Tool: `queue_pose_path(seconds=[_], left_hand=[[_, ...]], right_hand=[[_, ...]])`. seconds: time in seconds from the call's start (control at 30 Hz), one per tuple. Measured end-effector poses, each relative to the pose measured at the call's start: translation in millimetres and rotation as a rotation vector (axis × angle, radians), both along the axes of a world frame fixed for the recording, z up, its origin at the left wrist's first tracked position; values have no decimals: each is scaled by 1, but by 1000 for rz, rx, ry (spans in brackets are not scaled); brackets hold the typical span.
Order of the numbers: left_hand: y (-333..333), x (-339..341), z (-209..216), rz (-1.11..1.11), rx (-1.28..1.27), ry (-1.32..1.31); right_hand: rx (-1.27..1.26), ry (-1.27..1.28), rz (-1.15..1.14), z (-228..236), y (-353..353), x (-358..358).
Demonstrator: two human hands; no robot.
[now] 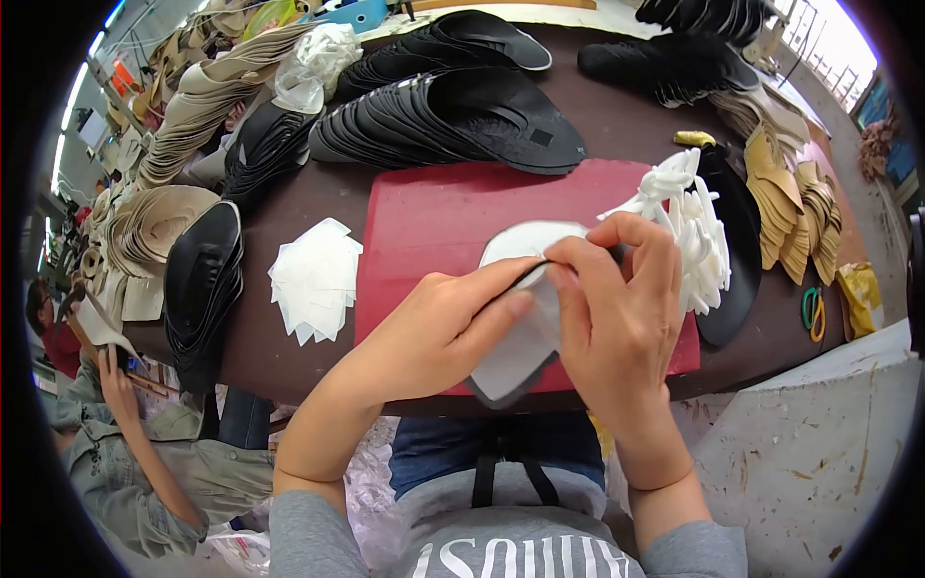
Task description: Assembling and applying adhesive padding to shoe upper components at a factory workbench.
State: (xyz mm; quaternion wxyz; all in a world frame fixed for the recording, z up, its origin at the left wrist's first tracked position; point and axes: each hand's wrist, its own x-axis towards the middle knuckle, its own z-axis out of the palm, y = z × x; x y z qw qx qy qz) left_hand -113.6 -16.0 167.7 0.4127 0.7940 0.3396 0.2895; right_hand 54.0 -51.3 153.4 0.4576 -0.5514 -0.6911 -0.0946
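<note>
Over the red mat I hold a shoe upper piece with a white inner face and a dark edge. Its near tip points toward me. My left hand pinches a folded edge of it between thumb and fingers. Close beside, my right hand has thumb and forefinger pressed on the same edge, near the left fingertips. Part of the piece is hidden behind both hands. Just right of my right hand lies a bunch of white curved strips. A fanned pile of white cut pieces is left of the mat.
Nested black shoe uppers lie along the table's far side, more at left. Tan pieces, a yellow spool and green-orange scissors are at right. At left, a co-worker's hand is near a pale piece.
</note>
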Motion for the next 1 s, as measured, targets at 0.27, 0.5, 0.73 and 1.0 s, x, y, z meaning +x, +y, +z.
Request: queue_pose_path(seconds=[0.27,0.5,0.73,1.0], left_hand=[[-18,-40,6,194,-12,-82],[-29,-43,14,225,-21,-61],[-29,-47,8,197,-39,-125],[-24,-46,6,297,64,-103]], right_hand=[[185,-42,94,4,3,-8],[340,-389,167,-1,3,-24],[355,-346,212,0,6,-25],[262,-287,253,5,5,-23]])
